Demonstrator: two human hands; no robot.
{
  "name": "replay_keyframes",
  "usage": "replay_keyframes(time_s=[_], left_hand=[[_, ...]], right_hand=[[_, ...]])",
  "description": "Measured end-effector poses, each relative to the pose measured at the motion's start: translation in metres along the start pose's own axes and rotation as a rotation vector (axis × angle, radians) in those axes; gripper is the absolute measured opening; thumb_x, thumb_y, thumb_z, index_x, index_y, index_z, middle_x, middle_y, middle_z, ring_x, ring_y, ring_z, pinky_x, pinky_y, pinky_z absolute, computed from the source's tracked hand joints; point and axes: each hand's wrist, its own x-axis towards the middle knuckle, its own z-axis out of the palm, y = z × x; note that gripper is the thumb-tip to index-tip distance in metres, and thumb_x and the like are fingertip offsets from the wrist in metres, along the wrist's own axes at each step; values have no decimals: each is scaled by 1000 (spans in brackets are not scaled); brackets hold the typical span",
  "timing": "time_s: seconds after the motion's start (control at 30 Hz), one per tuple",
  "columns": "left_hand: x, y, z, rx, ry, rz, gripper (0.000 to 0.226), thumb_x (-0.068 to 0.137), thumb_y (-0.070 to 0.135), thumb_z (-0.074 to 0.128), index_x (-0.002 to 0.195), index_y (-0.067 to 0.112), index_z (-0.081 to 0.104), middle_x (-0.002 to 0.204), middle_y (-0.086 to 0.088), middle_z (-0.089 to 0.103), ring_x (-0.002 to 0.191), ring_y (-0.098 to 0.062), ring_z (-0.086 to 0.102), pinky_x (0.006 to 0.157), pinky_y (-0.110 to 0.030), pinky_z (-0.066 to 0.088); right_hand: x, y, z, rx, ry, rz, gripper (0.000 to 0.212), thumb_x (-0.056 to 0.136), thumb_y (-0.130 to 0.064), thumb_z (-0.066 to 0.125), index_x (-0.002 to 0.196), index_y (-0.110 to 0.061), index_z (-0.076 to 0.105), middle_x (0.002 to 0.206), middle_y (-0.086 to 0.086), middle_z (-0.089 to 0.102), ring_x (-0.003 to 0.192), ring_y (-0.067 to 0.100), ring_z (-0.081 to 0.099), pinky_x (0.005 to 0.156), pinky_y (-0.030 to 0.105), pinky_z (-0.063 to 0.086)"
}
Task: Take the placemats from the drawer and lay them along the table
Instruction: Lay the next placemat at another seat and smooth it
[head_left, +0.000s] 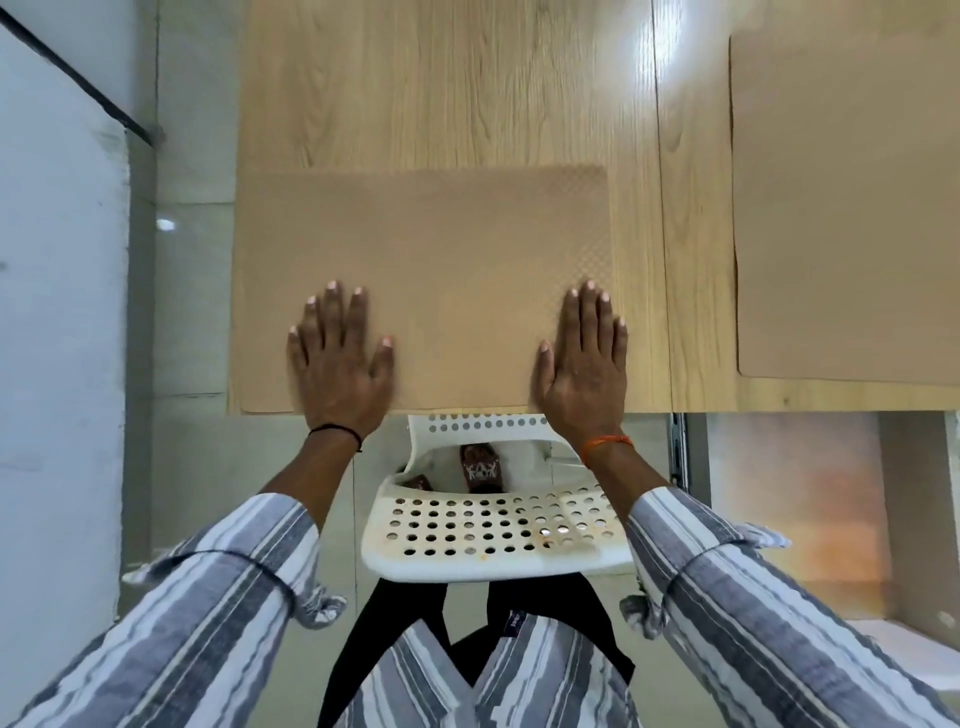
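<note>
A tan textured placemat (447, 249) lies flat at the near left corner of the light wooden table (457, 88). My left hand (340, 358) rests palm down on its near left part, fingers spread. My right hand (584, 364) presses flat on its near right edge, fingers together. Neither hand holds anything. A second tan placemat (841, 208) lies flat on the table to the right, cut off by the frame edge.
A white perforated chair (493, 525) stands pushed against the table's near edge, directly below my hands. A pale wall (57, 312) runs along the left. Under the table at right, a metal drawer rail (678, 447) shows.
</note>
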Motion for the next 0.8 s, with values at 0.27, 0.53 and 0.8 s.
replay_keyframes(time_s=[0.27, 0.53, 0.8], left_hand=[[0, 2, -5, -2, -9, -10, 67, 96, 53, 26, 156, 28, 9, 165, -1, 5, 150, -28, 8, 119, -51, 11], [4, -27, -11, -25, -39, 150, 63, 99, 49, 29, 156, 31, 9, 165, 3, 3, 151, -22, 9, 117, -45, 16], [34, -128, -30, -53, -42, 198, 57, 100, 41, 31, 155, 32, 17, 164, 5, 9, 151, -20, 9, 118, -49, 16]], right_hand=[[11, -89, -7, 103, 40, -231, 64, 103, -39, 35, 157, -11, 17, 166, 10, 10, 154, 26, 6, 124, 50, 6], [13, -122, 31, 38, -32, -172, 64, 100, -40, 34, 158, -16, 17, 166, 6, 10, 154, 23, 5, 123, 51, 9], [15, -126, 28, 2, -39, -131, 63, 102, -40, 35, 158, -20, 15, 167, 1, 7, 154, 21, 3, 124, 48, 7]])
